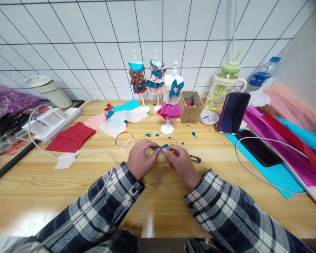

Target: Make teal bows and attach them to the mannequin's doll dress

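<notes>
Both hands meet above the wooden table and pinch one small teal paper strip between thumbs and fingertips. My left hand grips its left end, and my right hand has the other; much of the strip is hidden by the fingers. Beside my right hand lies a dark looped tool handle, its remainder covered by the hand. Just beyond, a small white dress form wears a pink ruffled skirt and a teal bow. Teal scraps are scattered between the form and my fingers.
Two more dressed forms stand behind, near a cardboard box and a pink bowl. A propped phone, another phone and coloured sheets lie right. Left are red paper, a wire coil and a power strip.
</notes>
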Available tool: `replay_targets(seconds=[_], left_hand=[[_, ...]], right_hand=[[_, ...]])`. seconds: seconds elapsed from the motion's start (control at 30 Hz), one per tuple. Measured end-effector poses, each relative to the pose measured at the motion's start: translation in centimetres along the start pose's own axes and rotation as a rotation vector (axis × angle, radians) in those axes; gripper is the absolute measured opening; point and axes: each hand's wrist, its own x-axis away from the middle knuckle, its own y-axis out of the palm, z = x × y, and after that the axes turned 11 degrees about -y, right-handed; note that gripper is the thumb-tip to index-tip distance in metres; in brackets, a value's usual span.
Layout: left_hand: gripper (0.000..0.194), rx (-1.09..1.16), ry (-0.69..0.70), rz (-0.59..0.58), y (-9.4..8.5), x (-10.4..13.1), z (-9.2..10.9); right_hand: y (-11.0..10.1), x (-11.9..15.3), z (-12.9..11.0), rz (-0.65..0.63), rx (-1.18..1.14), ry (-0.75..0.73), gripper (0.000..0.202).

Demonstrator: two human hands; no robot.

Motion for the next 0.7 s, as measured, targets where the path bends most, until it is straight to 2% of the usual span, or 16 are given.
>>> replay_targets(seconds=[0.13, 0.27, 0.47, 0.7], left_hand=[[0.01, 0.04, -0.028, -0.01, 0.1, 0.02, 0.13], [0.01, 0.137, -0.143, -0.05, 0.23, -0.02, 0.11], [0.019, 0.411, -0.331, -0.182, 0.51, 0.03, 0.12], [0.021, 0.549, -0.402, -0.24, 0.6, 0.12, 0.23]], right_hand=[[0.06, 0.0, 0.18, -0.003, -0.082, 0.065, 0.03], [0.02, -0.18, 0.53, 0.009, -0.107, 0.059, 0.028], [-0.01, -0.23, 0.4, -0.011, -0.042, 0.035, 0.024], [-0.12, -0.33, 0.11, 0.0, 0.022, 0.035, 0.022]])
